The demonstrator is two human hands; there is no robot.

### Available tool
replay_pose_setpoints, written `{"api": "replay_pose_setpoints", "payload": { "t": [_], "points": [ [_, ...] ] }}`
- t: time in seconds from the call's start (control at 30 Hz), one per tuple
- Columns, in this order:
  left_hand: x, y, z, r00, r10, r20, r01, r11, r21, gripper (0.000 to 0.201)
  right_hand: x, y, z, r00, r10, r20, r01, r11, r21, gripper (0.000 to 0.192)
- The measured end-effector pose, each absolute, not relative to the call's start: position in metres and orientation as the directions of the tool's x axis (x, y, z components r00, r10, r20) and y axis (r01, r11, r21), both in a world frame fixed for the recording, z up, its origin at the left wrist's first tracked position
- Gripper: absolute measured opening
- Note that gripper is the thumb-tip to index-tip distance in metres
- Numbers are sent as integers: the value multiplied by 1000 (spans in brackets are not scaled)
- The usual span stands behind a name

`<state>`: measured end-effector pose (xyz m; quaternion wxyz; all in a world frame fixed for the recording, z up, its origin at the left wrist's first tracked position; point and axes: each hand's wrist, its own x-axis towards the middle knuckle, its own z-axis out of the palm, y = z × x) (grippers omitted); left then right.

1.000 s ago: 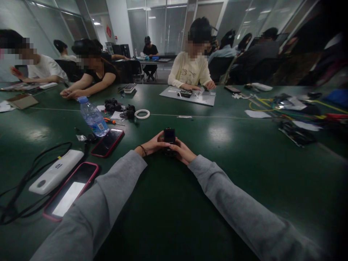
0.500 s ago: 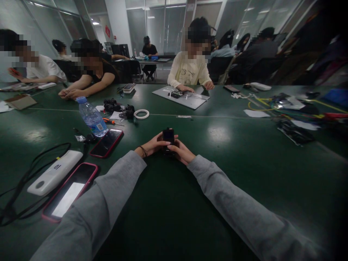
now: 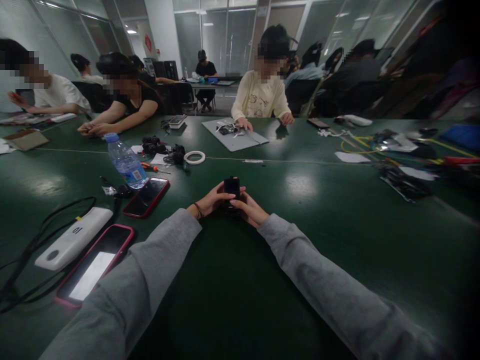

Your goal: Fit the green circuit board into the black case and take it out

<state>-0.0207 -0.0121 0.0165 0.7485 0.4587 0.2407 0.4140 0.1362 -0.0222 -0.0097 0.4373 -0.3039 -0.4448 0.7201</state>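
Note:
A small black device with a dark screen (image 3: 232,187) stands upright between my hands, over the green table (image 3: 300,240). My left hand (image 3: 213,200) is closed around its left side, thumb across the front below the screen. From the right, my right hand (image 3: 253,207) grips it too, its thumb meeting the left thumb on the front. Its lower part is dark and hard to make out, and the fingers behind it are mostly hidden.
Left of my arms lie a phone in a pink case (image 3: 95,265), a white power bank (image 3: 75,237) with black cables, a second phone (image 3: 146,197) and a water bottle (image 3: 126,161). Across the table, a person handles a grey board (image 3: 240,142). Tangled wires (image 3: 393,142) lie at right.
My hands and the black device stay nearly still. Across the table, the grey board has shifted left and turned, with the person's hand on it.

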Motion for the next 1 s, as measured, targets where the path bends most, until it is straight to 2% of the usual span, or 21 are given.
{"api": "replay_pose_setpoints", "payload": {
  "t": [0.63, 1.0],
  "points": [
    [-27, -4, 11, 605, 796, 7, -384, 284, 878, 61, 137, -25, -6, -464, 885, -32, -347, -215, -913, 51],
    [-30, -6, 14, 653, 755, 70, -377, 242, 894, 75, 141, -22, -7, -492, 868, -69, -372, -281, -884, 54]
  ]
}}
